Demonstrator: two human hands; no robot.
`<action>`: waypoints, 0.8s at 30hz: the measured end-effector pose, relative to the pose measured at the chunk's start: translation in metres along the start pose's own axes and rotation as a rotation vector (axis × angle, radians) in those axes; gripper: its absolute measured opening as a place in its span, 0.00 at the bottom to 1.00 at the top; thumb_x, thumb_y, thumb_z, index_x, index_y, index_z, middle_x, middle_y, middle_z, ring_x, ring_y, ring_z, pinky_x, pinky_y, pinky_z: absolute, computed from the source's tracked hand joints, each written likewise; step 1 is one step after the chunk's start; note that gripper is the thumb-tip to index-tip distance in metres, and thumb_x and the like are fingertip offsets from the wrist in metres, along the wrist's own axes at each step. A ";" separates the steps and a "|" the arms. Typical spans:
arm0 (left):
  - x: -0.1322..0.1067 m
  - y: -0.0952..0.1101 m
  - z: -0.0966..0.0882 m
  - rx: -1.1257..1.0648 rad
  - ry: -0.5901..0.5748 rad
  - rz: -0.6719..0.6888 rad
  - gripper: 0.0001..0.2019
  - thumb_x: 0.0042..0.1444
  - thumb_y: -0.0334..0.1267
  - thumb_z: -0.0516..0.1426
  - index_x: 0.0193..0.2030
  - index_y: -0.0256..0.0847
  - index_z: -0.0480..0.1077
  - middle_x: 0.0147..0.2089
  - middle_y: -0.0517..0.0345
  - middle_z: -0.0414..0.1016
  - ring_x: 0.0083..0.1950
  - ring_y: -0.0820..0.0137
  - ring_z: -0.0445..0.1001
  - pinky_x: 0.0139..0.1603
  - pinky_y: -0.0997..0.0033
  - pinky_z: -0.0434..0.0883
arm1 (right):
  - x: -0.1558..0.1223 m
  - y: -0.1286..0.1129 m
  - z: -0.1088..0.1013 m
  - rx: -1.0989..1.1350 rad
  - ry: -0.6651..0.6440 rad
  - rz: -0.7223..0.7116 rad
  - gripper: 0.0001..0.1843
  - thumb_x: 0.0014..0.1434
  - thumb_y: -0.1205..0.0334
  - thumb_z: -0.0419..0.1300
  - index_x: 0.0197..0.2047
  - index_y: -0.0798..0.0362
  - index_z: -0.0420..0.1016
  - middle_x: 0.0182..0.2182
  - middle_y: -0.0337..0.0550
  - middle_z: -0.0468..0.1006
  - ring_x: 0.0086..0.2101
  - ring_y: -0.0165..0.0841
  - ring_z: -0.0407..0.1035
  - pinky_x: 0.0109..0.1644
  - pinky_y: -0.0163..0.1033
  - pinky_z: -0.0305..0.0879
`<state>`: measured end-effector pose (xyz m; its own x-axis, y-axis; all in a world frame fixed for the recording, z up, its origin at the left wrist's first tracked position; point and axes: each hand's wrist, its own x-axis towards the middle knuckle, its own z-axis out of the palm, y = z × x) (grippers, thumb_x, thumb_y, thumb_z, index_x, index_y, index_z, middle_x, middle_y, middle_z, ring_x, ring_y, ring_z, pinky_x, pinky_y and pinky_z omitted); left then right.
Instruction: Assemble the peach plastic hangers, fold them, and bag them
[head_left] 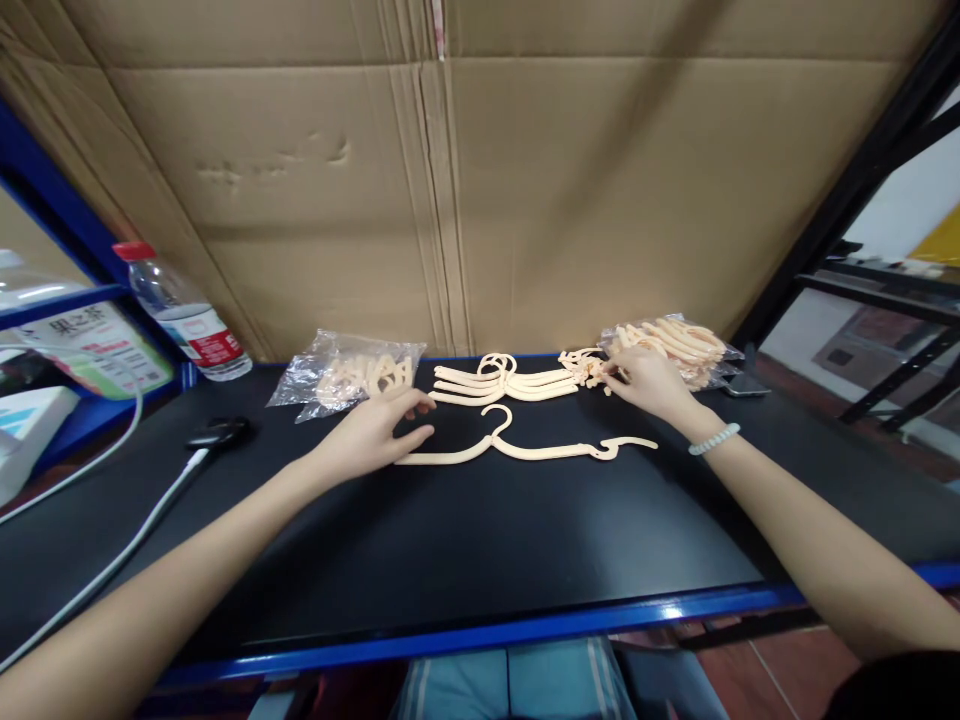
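Observation:
A cream plastic clothes hanger [540,453] lies on the black table, its hook toward the cardboard; a wavy strip piece [630,442] extends from its right end. Over the hanger's left end is my left hand [375,430], thumb and fingers apart, hiding that tip; whether it touches cannot be told. My right hand [651,382] reaches to a heap of small cream plastic parts [581,366], fingertips pinched together at its edge. What they grip is too small to make out. Behind the single hanger, several matching hangers [544,387] lie nested, hooks overlapping.
A clear bag of cream pieces [352,375] lies back left, and a bag of longer parts [679,345] back right. A red-capped bottle [199,330], a black device with a white cable [217,432] and a phone [746,387] are on the table. Cardboard [600,180] stands behind.

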<state>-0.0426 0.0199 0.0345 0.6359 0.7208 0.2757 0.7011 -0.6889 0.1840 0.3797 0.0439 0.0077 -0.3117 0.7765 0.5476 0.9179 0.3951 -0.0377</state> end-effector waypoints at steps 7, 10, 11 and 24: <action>0.040 -0.005 0.016 0.071 0.030 -0.021 0.11 0.58 0.37 0.52 0.47 0.39 0.70 0.47 0.47 0.74 0.51 0.56 0.72 0.52 0.56 0.70 | 0.003 0.002 -0.004 0.214 0.121 0.073 0.07 0.54 0.59 0.58 0.29 0.52 0.76 0.29 0.47 0.77 0.34 0.41 0.70 0.40 0.44 0.65; 0.045 -0.003 0.028 0.073 0.035 -0.002 0.09 0.57 0.34 0.54 0.43 0.38 0.71 0.46 0.48 0.75 0.50 0.56 0.73 0.51 0.57 0.70 | 0.004 -0.001 -0.004 0.290 0.150 0.137 0.09 0.53 0.58 0.59 0.28 0.52 0.77 0.26 0.45 0.77 0.29 0.39 0.69 0.36 0.43 0.65; 0.046 -0.002 0.031 0.072 0.044 0.001 0.08 0.57 0.34 0.55 0.43 0.38 0.71 0.46 0.47 0.75 0.50 0.56 0.73 0.50 0.56 0.70 | 0.004 -0.002 -0.005 0.318 0.162 0.169 0.09 0.53 0.57 0.59 0.29 0.52 0.77 0.24 0.44 0.76 0.26 0.37 0.68 0.32 0.42 0.64; 0.036 0.000 0.037 0.003 0.174 -0.009 0.07 0.64 0.33 0.48 0.40 0.39 0.67 0.38 0.50 0.77 0.39 0.60 0.76 0.40 0.60 0.72 | 0.008 -0.022 -0.035 0.848 0.349 0.568 0.18 0.52 0.43 0.63 0.33 0.51 0.73 0.24 0.45 0.79 0.23 0.35 0.73 0.24 0.37 0.66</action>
<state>-0.0074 0.0485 0.0100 0.5642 0.7027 0.4336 0.7075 -0.6821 0.1849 0.3660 0.0244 0.0417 0.3162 0.8237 0.4707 0.3949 0.3369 -0.8548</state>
